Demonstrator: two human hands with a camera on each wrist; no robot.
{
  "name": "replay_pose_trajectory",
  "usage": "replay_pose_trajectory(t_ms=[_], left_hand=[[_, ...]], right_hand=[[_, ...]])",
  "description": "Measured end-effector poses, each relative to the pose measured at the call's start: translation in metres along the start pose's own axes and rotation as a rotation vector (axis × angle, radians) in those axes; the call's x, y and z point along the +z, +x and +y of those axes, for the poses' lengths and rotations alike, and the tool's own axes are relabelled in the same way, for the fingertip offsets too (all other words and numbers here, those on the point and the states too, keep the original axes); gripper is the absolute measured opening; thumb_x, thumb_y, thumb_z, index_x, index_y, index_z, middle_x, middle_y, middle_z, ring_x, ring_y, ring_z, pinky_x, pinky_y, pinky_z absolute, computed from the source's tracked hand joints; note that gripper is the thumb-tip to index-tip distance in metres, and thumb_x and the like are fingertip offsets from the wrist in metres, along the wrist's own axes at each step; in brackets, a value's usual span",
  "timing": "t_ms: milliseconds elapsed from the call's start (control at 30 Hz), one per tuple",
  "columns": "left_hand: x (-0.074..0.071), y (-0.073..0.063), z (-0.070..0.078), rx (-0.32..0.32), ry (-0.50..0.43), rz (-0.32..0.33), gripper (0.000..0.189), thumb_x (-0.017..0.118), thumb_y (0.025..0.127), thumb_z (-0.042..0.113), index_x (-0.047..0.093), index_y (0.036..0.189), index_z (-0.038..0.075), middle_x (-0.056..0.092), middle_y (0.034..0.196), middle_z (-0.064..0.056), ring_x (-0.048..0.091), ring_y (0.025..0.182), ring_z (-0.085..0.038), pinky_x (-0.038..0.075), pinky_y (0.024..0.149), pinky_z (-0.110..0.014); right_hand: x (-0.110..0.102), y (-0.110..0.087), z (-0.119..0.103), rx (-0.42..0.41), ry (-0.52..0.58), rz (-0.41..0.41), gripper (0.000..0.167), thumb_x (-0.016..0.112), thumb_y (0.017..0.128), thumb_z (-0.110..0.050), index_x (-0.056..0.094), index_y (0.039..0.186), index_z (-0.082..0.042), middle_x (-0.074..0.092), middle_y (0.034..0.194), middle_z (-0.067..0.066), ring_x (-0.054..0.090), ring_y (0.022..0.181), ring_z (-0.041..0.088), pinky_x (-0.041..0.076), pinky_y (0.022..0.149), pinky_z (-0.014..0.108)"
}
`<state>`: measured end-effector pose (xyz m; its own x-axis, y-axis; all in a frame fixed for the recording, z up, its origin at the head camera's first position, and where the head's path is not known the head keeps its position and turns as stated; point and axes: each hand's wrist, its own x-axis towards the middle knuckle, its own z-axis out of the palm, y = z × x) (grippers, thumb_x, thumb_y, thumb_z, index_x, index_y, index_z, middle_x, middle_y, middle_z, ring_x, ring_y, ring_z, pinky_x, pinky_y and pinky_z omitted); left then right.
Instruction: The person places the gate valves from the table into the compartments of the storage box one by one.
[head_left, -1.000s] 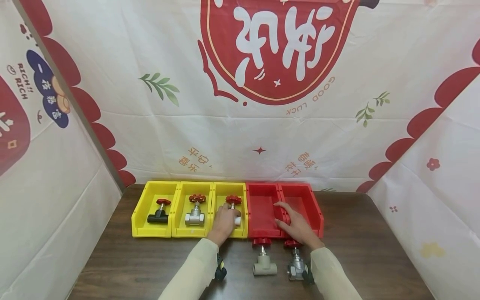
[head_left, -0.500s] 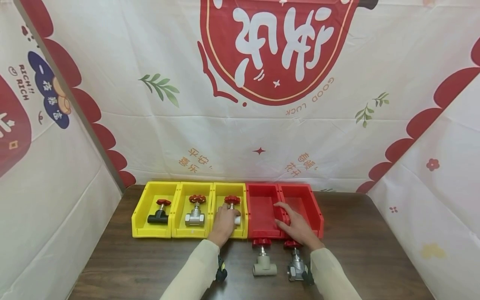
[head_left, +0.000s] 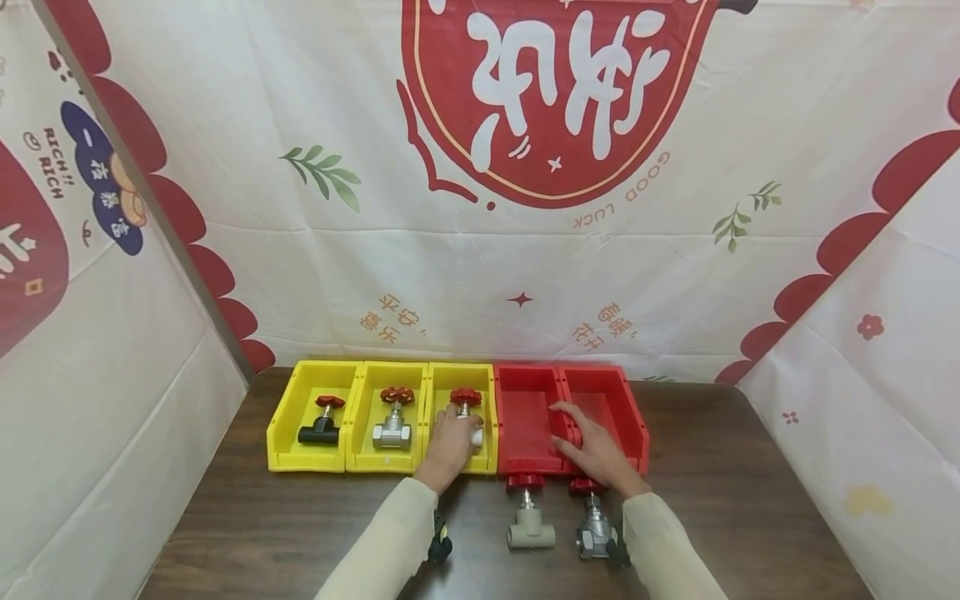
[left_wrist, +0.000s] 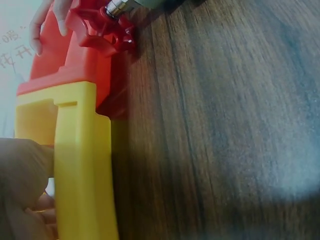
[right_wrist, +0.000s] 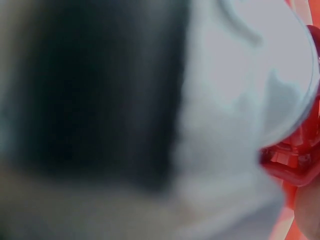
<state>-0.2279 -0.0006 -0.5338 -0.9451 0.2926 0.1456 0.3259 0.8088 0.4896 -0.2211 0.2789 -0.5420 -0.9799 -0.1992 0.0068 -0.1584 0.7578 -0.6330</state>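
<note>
Inside rightmost yellow bin (head_left: 476, 463), left fingers (head_left: 451, 415) still grip white valve (head_left: 477, 437); right fingers (head_left: 572, 412) parted.

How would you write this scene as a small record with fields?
Left hand: grips the white valve with red handwheel
Right hand: open over the two red plastic bins; contact unclear
Yellow plastic bins: three, containing, left to right, black tee-shaped valve, silver metal valve, white valve
Red plastic bins: no valve visible inside
Brown wood-grain table: beige tee-shaped valve and second silver metal valve, in front of the red bins
</note>
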Motion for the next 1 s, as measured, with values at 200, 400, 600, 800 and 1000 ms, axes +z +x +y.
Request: replay_pose_trajectory(t_ms=[200, 400, 600, 800, 1000], left_hand=[[-0.005, -0.001, 0.004, 0.031, 0.092, 0.02, 0.04, 0.078, 0.078, 0.015, 0.068, 0.117, 0.013, 0.054, 0.115, -0.023, 0.052, 0.099, -0.037, 0.048, 0.084, -0.045], [-0.026, -0.01, 0.007, 0.105, 0.126, 0.049, 0.033, 0.074, 0.084, 0.02, 0.067, 0.116, 0.012, 0.058, 0.109, -0.016, 0.054, 0.095, -0.031, 0.052, 0.076, -0.041], [-0.036, -0.022, -0.017, 0.316, -0.013, 0.083, 0.027, 0.071, 0.088, 0.02, 0.067, 0.114, 0.011, 0.058, 0.112, -0.012, 0.055, 0.102, -0.027, 0.05, 0.085, -0.042], [-0.037, -0.03, -0.035, 0.45, -0.06, 0.176, 0.025, 0.072, 0.087, 0.017, 0.069, 0.111, 0.012, 0.059, 0.113, -0.011, 0.054, 0.106, -0.025, 0.044, 0.092, -0.044], [-0.037, -0.035, -0.054, 0.438, 0.011, 0.284, 0.035, 0.077, 0.082, 0.019, 0.067, 0.115, 0.016, 0.056, 0.125, -0.01, 0.048, 0.119, -0.031, 0.036, 0.098, -0.055]], right_hand=[[0.0, 0.001, 0.002, -0.016, -0.007, 0.003, 0.07, 0.076, 0.081, -0.036, 0.037, 0.139, -0.035, 0.054, 0.122, 0.0, 0.053, 0.103, 0.024, 0.055, 0.074, 0.04], [0.0, 0.0, 0.0, -0.017, -0.009, 0.004, 0.07, 0.076, 0.081, -0.036, 0.038, 0.139, -0.033, 0.054, 0.122, 0.0, 0.054, 0.102, 0.023, 0.055, 0.075, 0.04], [0.0, 0.0, 0.0, -0.014, -0.017, 0.003, 0.069, 0.075, 0.082, -0.035, 0.037, 0.14, -0.033, 0.055, 0.122, 0.0, 0.054, 0.101, 0.023, 0.054, 0.076, 0.04], [0.0, 0.0, 0.0, -0.003, -0.02, 0.008, 0.07, 0.076, 0.081, -0.035, 0.037, 0.139, -0.035, 0.055, 0.122, 0.0, 0.054, 0.102, 0.023, 0.054, 0.076, 0.041], [-0.001, -0.001, -0.001, 0.001, -0.006, 0.008, 0.071, 0.077, 0.08, -0.037, 0.038, 0.139, -0.036, 0.054, 0.123, -0.001, 0.054, 0.103, 0.023, 0.054, 0.077, 0.041]])
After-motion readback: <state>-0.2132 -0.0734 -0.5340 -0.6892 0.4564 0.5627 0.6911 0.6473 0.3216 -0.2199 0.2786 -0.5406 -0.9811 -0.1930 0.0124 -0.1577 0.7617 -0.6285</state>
